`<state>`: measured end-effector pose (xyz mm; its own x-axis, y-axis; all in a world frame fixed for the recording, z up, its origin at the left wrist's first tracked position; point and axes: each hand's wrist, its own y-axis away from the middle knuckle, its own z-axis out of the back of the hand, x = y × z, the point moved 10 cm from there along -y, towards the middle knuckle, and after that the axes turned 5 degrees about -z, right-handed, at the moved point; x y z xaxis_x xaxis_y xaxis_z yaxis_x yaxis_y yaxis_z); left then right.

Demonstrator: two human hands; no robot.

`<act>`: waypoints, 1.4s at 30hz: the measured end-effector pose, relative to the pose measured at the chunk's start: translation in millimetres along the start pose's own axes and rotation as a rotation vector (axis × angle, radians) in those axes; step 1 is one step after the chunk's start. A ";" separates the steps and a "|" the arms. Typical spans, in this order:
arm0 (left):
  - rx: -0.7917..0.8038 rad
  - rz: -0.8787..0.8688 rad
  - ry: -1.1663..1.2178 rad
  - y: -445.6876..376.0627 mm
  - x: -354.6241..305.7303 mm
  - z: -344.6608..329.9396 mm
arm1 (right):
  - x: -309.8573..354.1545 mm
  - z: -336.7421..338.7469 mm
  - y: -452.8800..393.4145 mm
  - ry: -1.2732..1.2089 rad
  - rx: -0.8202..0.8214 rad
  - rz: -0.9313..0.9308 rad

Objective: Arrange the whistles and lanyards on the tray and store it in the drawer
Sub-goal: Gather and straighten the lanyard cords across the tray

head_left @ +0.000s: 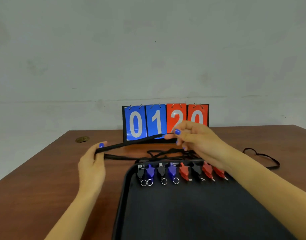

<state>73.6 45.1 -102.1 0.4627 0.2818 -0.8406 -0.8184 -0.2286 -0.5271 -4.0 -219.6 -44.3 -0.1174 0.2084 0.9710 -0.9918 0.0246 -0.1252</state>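
- the left hand [91, 163] pinches one end of a black lanyard [131, 143] between thumb and curled fingers, the cord's end lying right at the thumb tip.
- the right hand [199, 137] pinches the other end of the same lanyard between thumb and forefinger; its remaining fingers curl loosely below the cord.
- the lanyard is pulled taut in the air above the counter [36, 170], its long axis running from lower left up to the right, in front of the scoreboard [148, 123].
- it looks like a flat woven strap, doubled over, matte black.
- more black lanyards [166, 153] lie tangled on the counter just behind the tray, under the held one; another loose black cord loop [263, 158] lies on the counter to the right, well apart from the rest.
- the tray [183, 213] is dark, with a rounded raised rim, and sits on the counter near the person.
- a row of whistles [180, 171] lies side by side along the tray's far edge: black, blue and red plastic bodies, each lying lengthwise away from the person with its metal ring at the near end.
- the counter is brown wood-grain; a round brass-coloured fitting [82, 139] sits in it at the far left.
- the scoreboard stands upright with blue and red flip cards on metal rings, white digits on them.
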 end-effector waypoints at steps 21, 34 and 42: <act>-0.045 0.370 0.029 -3.5 60.5 8.2 | -109.3 139.6 48.8 -0.340 -0.236 -0.192; 0.172 0.067 -0.289 0.8 31.2 -14.1 | -114.1 192.3 60.4 -0.728 -0.463 -0.019; 0.339 -0.007 -0.586 4.6 28.9 -27.7 | -110.1 198.1 76.7 -0.724 -0.563 -0.058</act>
<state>92.6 26.4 -132.3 0.2853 0.7626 -0.5805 -0.9221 0.0531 -0.3834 -77.0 -434.3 -120.5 -0.2591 -0.4668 0.8456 -0.8487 0.5280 0.0315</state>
